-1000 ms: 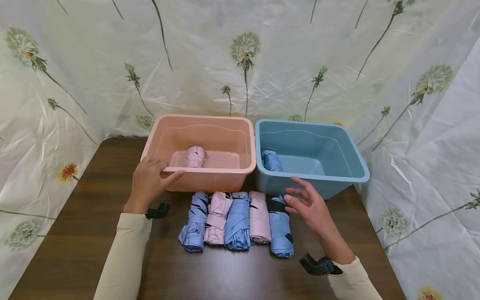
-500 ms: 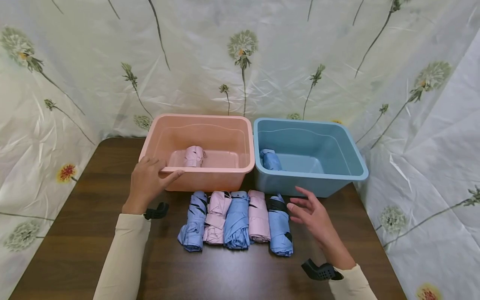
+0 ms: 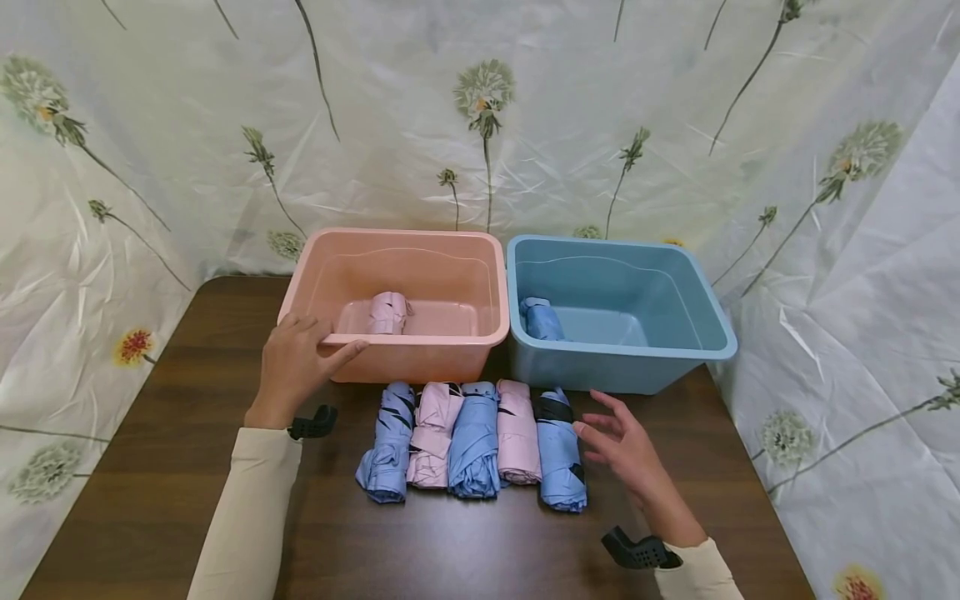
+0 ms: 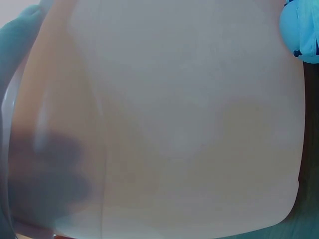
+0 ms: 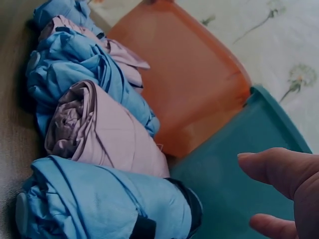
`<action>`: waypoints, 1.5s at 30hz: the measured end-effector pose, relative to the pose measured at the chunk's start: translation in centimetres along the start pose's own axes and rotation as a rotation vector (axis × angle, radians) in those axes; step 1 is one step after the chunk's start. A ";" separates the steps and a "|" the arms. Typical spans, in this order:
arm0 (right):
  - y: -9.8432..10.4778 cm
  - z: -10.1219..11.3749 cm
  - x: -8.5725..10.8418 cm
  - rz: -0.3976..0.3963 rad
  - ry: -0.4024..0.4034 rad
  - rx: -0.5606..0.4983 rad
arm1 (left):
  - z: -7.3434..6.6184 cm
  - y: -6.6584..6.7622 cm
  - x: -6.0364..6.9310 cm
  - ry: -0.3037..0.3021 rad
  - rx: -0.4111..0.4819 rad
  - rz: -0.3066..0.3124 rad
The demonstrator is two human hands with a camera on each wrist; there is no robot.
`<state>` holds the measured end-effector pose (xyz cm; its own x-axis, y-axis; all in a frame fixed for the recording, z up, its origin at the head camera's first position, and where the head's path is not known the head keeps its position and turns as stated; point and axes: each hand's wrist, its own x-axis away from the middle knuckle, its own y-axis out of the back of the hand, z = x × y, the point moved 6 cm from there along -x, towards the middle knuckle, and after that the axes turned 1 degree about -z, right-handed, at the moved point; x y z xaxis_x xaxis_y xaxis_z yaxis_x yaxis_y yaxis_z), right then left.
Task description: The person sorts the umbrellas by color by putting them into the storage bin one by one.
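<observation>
My left hand grips the near left corner of a pink plastic bin, thumb along the front rim. In the left wrist view the bin wall fills most of the picture. One rolled pink folding umbrella lies inside this bin. Beside it stands a blue bin holding a blue folding umbrella. In front of both bins several folded umbrellas lie in a row, blue and pink alternating. Holding nothing, my right hand hovers just right of the rightmost blue umbrella, fingers loosely extended.
Both bins sit side by side at the back of the dark wooden table. A flower-printed cloth hangs behind and along the sides. Black wrist camera mounts stick out from the wrists.
My right hand has drawn back from the front of the blue bin, lowering towards the side of the rightmost blue umbrella. The left hand keeps its hold on the pink bin.
</observation>
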<state>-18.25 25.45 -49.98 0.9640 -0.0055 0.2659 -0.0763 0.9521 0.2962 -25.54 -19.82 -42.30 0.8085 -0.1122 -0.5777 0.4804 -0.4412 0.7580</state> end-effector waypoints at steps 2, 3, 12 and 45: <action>0.0 -0.4 0.0 0.000 -0.011 0.011 | 0.0 0.0 0.0 -0.004 -0.001 -0.005; -0.1 -0.6 0.0 0.000 -0.017 0.015 | 0.0 0.0 0.0 -0.006 -0.002 -0.008; -0.7 -1.8 0.0 0.024 -0.052 0.020 | 0.0 0.1 0.0 -0.013 -0.001 -0.015; -2.6 -2.3 -0.4 -0.012 -0.023 0.156 | 0.0 0.0 0.1 -0.012 -0.007 -0.022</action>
<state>-17.85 23.72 -52.97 0.9592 -0.0251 0.2815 -0.1052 0.8927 0.4382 -25.48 -19.86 -42.34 0.7936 -0.1126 -0.5979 0.5006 -0.4377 0.7469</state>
